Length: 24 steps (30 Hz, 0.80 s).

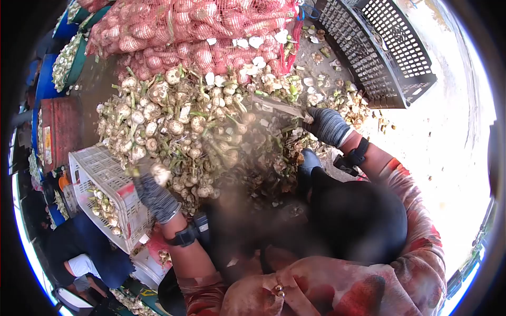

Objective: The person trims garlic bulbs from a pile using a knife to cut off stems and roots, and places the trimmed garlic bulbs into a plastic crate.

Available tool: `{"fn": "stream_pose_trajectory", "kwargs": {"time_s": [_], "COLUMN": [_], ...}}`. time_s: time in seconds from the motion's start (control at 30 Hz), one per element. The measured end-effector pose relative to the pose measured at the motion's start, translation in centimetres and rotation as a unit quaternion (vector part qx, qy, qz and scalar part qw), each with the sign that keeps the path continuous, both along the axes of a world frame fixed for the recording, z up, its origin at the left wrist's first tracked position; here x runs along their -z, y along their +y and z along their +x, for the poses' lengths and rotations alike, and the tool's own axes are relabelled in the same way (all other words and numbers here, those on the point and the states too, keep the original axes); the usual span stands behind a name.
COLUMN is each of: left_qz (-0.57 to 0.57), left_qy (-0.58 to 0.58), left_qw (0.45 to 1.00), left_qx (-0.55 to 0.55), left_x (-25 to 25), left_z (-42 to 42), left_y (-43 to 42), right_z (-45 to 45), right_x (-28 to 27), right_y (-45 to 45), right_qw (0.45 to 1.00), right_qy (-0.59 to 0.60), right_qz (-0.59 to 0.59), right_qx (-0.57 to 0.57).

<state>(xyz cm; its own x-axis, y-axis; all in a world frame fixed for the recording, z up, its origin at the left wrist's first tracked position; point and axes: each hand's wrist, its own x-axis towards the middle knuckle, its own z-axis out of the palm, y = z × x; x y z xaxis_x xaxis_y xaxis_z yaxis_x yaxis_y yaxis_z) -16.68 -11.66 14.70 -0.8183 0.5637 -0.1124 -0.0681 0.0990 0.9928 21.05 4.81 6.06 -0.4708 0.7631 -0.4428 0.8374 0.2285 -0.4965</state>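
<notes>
My left hand (154,196), in a grey knit glove, is closed on a pale garlic bulb (160,174). It is beside a white plastic crate (100,158), over the left edge of a heap of garlic bulbs (174,126) with stems on. My right hand (326,126), gloved alike, grips a knife (279,107) whose blade points left across the heap. The fingers' far sides are hidden. Loose skins and trimmed stalks (287,147) lie below the blade.
Red mesh sacks of garlic (200,26) lie behind the heap. A black perforated crate (363,47) stands at back right. On the left are a red crate (59,129), blue and green tubs (78,63) of garlic, and another person's sleeve (83,265). My boot (309,159) is beside the scraps.
</notes>
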Motion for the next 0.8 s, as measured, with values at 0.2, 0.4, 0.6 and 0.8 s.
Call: {"fn": "stream_pose_trajectory", "kwargs": {"time_s": [0.2,0.4,0.6,0.8], "left_qz": [0.213,-0.159,-0.435,-0.53], "left_qy": [-0.191,0.236,0.569,0.501], "left_qw": [0.953,0.872,0.534,0.502], "left_qx": [-0.095,0.398,0.45,0.465], "left_x": [-3.8,7.5,13.7,13.4], "left_z": [-7.2,6.5,11.9,13.7], "left_y": [-1.6,11.3,17.7,19.1], "right_z": [0.9,0.4,0.6,1.1], "right_x": [2.3,2.1,3.0,3.7], "right_y": [0.1,0.1,-0.4,-0.1], "right_qw": [0.987,0.98,0.976,0.966], "right_qy": [0.095,0.133,0.171,0.177], "right_qz": [-0.016,-0.034,-0.03,-0.102], "right_qx": [0.13,0.144,0.132,0.16]}}
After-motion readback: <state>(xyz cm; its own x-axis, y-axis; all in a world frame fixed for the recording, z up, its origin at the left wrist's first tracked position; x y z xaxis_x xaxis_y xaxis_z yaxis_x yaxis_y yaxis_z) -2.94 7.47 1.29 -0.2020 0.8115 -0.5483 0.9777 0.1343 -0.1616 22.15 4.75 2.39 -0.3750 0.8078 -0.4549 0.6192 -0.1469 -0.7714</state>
